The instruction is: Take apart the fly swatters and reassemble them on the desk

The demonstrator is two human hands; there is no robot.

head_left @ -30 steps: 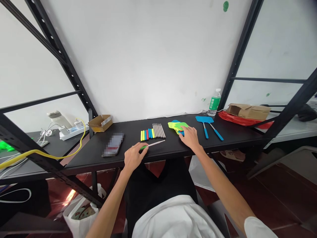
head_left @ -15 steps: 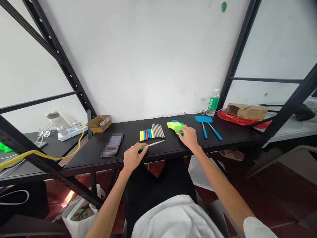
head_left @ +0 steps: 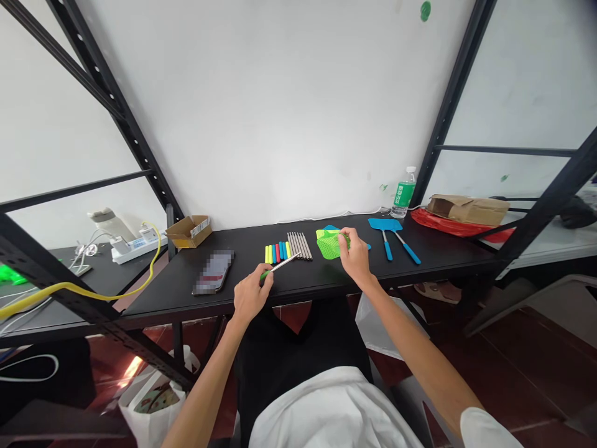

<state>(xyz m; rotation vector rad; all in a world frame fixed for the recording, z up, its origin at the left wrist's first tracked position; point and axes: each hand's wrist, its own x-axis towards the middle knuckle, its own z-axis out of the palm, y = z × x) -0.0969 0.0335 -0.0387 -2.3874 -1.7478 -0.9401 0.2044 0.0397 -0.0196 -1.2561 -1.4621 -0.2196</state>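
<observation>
The black tabletop (head_left: pixel 252 242) carried all the parts, its near edge close to both hands, so anything nudged forward might have dropped off. Two blue swatters (head_left: pixel 385 224) lay right of the work, heads overlapping; a wide swing of the right arm could have dragged them askew. The bottle (head_left: pixel 403 195) stood upright behind them, liable to topple if struck. The right hand (head_left: pixel 357 256) had its grip clamped on the edge of a green mesh sheet (head_left: pixel 330 247), held over the pile of loose sheets (head_left: pixel 319 234); thin and flexible, it could have bent under an off-centre push or snagged a sheet beneath. The left hand (head_left: pixel 250 294) had its grip closed on the green handle (head_left: pixel 263 275) of a pale rod (head_left: pixel 285 262), which pointed obliquely over the row of bare rods (head_left: pixel 300 246); whether the tip touched them could not be told. A low sweep might have rolled them, or scattered the smaller coloured sleeves (head_left: pixel 277 252) beside them.
</observation>
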